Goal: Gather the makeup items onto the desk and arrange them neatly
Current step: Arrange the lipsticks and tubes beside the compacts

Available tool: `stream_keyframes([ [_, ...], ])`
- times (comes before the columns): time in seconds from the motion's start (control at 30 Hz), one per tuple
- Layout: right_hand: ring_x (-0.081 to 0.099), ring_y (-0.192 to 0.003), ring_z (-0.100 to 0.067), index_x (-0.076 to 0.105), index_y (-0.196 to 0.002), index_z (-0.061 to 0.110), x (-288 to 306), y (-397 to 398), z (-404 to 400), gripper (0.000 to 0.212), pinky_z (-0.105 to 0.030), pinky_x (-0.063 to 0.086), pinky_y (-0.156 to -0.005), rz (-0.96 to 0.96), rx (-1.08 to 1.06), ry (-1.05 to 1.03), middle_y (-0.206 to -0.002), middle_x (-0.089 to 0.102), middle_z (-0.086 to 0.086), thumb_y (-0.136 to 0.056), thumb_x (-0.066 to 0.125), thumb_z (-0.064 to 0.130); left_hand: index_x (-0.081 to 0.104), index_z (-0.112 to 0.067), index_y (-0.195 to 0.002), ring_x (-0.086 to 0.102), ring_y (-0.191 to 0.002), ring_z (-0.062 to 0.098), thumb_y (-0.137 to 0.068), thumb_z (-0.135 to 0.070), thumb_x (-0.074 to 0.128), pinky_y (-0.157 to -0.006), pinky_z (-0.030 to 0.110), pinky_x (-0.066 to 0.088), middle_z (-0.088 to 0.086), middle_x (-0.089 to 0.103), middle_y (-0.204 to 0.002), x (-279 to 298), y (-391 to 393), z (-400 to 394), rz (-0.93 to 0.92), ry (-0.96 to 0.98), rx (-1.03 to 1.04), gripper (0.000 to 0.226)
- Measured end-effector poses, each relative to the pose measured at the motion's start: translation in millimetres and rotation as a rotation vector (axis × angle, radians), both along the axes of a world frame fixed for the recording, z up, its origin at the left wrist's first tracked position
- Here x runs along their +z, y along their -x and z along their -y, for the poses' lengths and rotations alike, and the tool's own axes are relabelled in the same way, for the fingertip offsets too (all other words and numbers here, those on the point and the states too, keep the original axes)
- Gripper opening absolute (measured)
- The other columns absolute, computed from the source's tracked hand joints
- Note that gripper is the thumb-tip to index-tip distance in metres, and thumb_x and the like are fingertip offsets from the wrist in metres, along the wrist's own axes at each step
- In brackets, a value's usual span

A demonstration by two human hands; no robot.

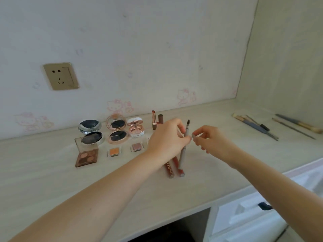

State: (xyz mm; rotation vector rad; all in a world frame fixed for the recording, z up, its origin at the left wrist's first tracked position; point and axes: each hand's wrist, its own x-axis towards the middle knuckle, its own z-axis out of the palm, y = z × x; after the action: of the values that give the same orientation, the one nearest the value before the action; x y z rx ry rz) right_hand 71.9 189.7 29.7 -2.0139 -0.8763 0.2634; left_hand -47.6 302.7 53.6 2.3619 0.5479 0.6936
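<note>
My left hand [167,137] holds a grey brow pencil [183,149] upright over the desk [52,180], its spoolie brush tip pointing up. My right hand [208,138] pinches a small grey cap just right of the pencil. Two red lip pencils [172,169] lie on the desk below my left hand. Left of them stand three open compacts [90,131], [116,131], [136,128], an eyeshadow palette [86,152] and two small single shadows [114,151], [137,147]. An open lipstick [154,117] and its brown cap [160,119] stand near the wall.
Several makeup brushes [257,126] lie at the desk's far right by the side panel. A wall socket [61,75] sits on the wallpapered back wall. A white drawer unit with a dark handle [264,206] stands below the desk's right end.
</note>
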Motion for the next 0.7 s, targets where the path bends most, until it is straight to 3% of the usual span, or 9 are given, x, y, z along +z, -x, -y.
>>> stream_keyframes([
  [0.1,0.063,-0.074,-0.015,0.062,-0.099,0.028,-7.9,-7.2,1.5,0.01,-0.025,0.048,-0.059,0.033,-0.003,0.024,-0.084,0.068,0.002,-0.091,0.058,0.026,0.052,-0.028,-0.087,0.063,-0.074,0.012,-0.076,-0.035,0.069,-0.072,0.038,0.054,-0.008,0.066,-0.072,-5.7,-13.5,3.1,-0.056,-0.083,0.028,0.021],
  [0.2,0.064,-0.079,-0.016,0.063,-0.098,0.03,-12.8,-13.2,1.9,0.011,-0.026,0.051,-0.066,0.051,0.019,0.038,-0.085,0.068,0.002,-0.09,0.058,0.024,0.051,-0.026,-0.089,0.063,-0.078,0.016,-0.076,-0.034,0.066,-0.074,0.039,0.053,-0.007,0.064,-0.077,-10.6,-22.9,5.3,-0.111,-0.115,0.038,0.021],
  [0.4,0.056,-0.072,-0.003,0.064,-0.097,0.03,-23.6,-15.8,-3.7,0.011,-0.011,0.036,-0.055,0.17,0.018,0.086,-0.077,0.062,0.013,-0.089,0.058,0.026,0.049,-0.024,-0.091,0.054,-0.072,0.021,-0.082,-0.034,0.06,-0.058,0.031,0.04,-0.003,0.061,-0.079,-32.1,-27.2,-0.2,-0.234,-0.342,0.05,0.017],
  [0.63,0.055,-0.07,0.002,0.063,-0.099,0.033,-31.7,-14.7,-5.6,0.022,-0.015,0.041,-0.061,0.235,0.084,0.131,-0.078,0.061,0.015,-0.078,0.068,0.03,0.058,-0.021,-0.088,0.058,-0.088,0.026,-0.086,-0.038,0.056,-0.067,0.034,0.044,0.002,0.061,-0.085,-46.3,-30.5,-10.3,-0.276,-0.52,0.028,0.018],
  [0.7,0.055,-0.069,0.003,0.062,-0.103,0.033,-31.1,-17.5,-5.1,0.025,-0.01,0.039,-0.059,0.257,0.096,0.143,-0.079,0.061,0.016,-0.078,0.069,0.03,0.061,-0.02,-0.092,0.053,-0.094,0.022,-0.089,-0.039,0.054,-0.07,0.034,0.043,0.001,0.061,-0.089,-45.1,-28.3,-11.3,-0.265,-0.575,-0.005,0.021],
])
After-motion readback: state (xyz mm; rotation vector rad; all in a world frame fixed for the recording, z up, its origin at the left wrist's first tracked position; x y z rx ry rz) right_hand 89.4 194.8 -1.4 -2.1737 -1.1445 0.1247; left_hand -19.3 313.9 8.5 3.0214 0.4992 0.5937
